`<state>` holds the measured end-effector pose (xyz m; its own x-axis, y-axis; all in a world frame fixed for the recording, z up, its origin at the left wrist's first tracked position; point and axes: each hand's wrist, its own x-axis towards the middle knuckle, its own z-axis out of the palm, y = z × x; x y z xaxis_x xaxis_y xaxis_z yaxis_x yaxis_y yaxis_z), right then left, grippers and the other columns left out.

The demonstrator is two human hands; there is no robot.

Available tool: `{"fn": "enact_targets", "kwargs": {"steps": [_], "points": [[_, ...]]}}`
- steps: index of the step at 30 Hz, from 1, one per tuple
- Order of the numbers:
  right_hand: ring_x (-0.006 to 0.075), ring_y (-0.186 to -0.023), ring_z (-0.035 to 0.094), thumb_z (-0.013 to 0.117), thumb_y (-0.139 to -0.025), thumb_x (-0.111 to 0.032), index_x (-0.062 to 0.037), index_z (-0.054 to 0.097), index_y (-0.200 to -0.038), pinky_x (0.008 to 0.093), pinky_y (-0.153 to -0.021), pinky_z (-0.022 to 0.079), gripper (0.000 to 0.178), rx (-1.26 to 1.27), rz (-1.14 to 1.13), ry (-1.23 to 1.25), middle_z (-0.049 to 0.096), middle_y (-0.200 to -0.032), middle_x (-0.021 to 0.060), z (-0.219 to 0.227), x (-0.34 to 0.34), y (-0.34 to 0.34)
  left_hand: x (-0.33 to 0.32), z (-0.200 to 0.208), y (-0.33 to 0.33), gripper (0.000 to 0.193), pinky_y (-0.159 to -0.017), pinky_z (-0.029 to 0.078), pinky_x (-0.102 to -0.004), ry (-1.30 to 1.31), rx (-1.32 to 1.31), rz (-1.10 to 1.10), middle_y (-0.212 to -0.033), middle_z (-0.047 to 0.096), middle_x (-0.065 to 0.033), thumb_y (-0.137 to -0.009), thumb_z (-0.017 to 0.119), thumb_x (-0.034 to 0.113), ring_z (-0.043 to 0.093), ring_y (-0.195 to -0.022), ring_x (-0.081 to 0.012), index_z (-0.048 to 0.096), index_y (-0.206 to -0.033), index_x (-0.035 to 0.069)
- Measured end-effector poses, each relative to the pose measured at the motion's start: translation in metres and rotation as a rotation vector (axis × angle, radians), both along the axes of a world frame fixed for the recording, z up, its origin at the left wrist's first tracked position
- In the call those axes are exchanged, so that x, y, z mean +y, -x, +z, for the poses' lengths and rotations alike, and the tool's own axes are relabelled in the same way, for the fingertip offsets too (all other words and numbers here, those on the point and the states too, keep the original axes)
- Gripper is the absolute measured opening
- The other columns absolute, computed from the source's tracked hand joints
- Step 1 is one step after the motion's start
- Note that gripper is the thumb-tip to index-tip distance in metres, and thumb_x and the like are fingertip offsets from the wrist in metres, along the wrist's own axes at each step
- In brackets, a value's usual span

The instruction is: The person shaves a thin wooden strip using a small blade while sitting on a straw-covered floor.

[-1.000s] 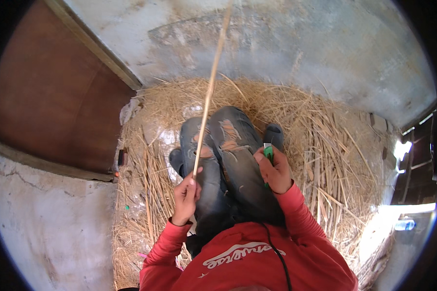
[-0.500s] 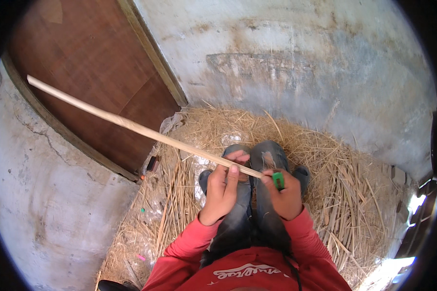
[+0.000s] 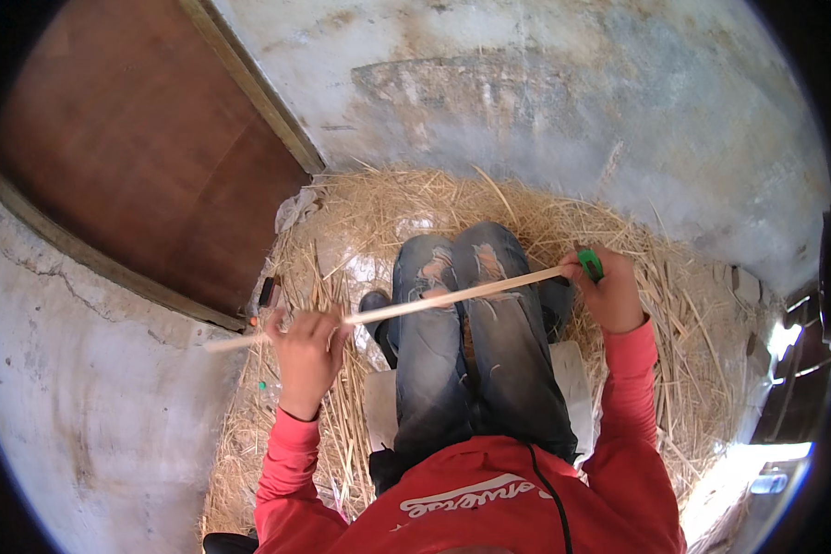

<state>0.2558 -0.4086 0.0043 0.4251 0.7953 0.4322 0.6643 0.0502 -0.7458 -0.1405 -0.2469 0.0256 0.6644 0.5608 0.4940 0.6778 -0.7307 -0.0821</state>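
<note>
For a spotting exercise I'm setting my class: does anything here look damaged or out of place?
Yes. The jeans are torn at both knees, exposing skin. A jagged crack breaks the left wall near the brown panel. Loose straw looks untidy, scattered on either side of the jeans.

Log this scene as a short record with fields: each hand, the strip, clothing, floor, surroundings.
Left hand: at the pale strip, partway along it; hand blurred, firmness of grip unclear
Right hand: closed on a green tool; hand at the strip's right end
Pale strip: passes over the legs, left end beyond the left hand, right end higher in the picture
Clothing: red top, torn dark trousers
Floor: loose straw, piled slats beside both legs
Surroundings: brown door, stained pale wall
</note>
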Motion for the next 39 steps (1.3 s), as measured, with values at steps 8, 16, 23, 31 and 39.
{"fn": "enact_targets", "kwargs": {"steps": [8, 16, 23, 31, 39], "points": [[0.0390, -0.079, 0.059, 0.063, -0.095, -0.012, -0.0007, 0.062, -0.107, 0.0430, -0.069, 0.048, 0.017, -0.089, -0.409, -0.162, 0.060, -0.094, 0.0216, -0.028, -0.002, 0.026, -0.064, -0.102, -0.039, 0.018, -0.057, 0.050, -0.0378, 0.779, -0.326, -0.193, -0.087, 0.069, -0.0152, -0.093, 0.070, 0.016, 0.065, -0.064, -0.0322, 0.069, -0.100, -0.001], [0.0391, -0.066, 0.060, 0.053, -0.103, -0.027, -0.0015, 0.057, -0.089, 0.0451, -0.059, 0.044, 0.029, 0.108, -0.053, 0.355, 0.057, -0.069, 0.0197, -0.087, -0.027, 0.082, -0.084, -0.104, -0.108, 0.020, -0.057, 0.048, -0.0339, 1.046, -0.588, -0.359, -0.088, 0.068, -0.0157, -0.096, 0.059, 0.005, 0.066, -0.065, -0.0255, 0.066, -0.114, -0.003], [0.0428, -0.060, 0.064, 0.055, -0.101, -0.039, -0.0040, 0.058, -0.087, 0.0521, -0.054, 0.048, 0.038, -0.161, 0.013, 0.439, 0.060, -0.061, 0.0223, -0.086, -0.033, 0.087, -0.086, -0.095, -0.141, 0.021, -0.058, 0.051, -0.0385, 1.091, -0.445, -0.218, -0.088, 0.070, -0.0200, -0.094, 0.063, 0.006, 0.068, -0.065, -0.0349, 0.068, -0.114, 0.000], [0.0432, -0.059, 0.062, 0.054, -0.101, -0.041, -0.0059, 0.059, -0.086, 0.0546, -0.055, 0.046, 0.039, -0.167, -0.029, 0.423, 0.062, -0.062, 0.0211, -0.101, -0.025, 0.097, -0.097, -0.108, -0.157, 0.021, -0.067, 0.054, -0.0446, 0.732, -0.449, -0.237, -0.094, 0.069, -0.0251, -0.091, 0.064, 0.004, 0.068, -0.080, -0.0438, 0.071, -0.111, 0.000], [0.0427, -0.060, 0.066, 0.053, -0.100, -0.048, -0.0047, 0.060, -0.087, 0.0530, -0.056, 0.052, 0.045, -0.273, -0.010, 0.483, 0.065, -0.064, 0.0217, -0.100, -0.022, 0.103, -0.102, -0.098, -0.121, 0.022, -0.065, 0.054, -0.0441, 0.738, -0.323, -0.192, -0.094, 0.069, -0.0269, -0.091, 0.066, 0.005, 0.069, -0.079, -0.0431, 0.070, -0.112, -0.001]]}}
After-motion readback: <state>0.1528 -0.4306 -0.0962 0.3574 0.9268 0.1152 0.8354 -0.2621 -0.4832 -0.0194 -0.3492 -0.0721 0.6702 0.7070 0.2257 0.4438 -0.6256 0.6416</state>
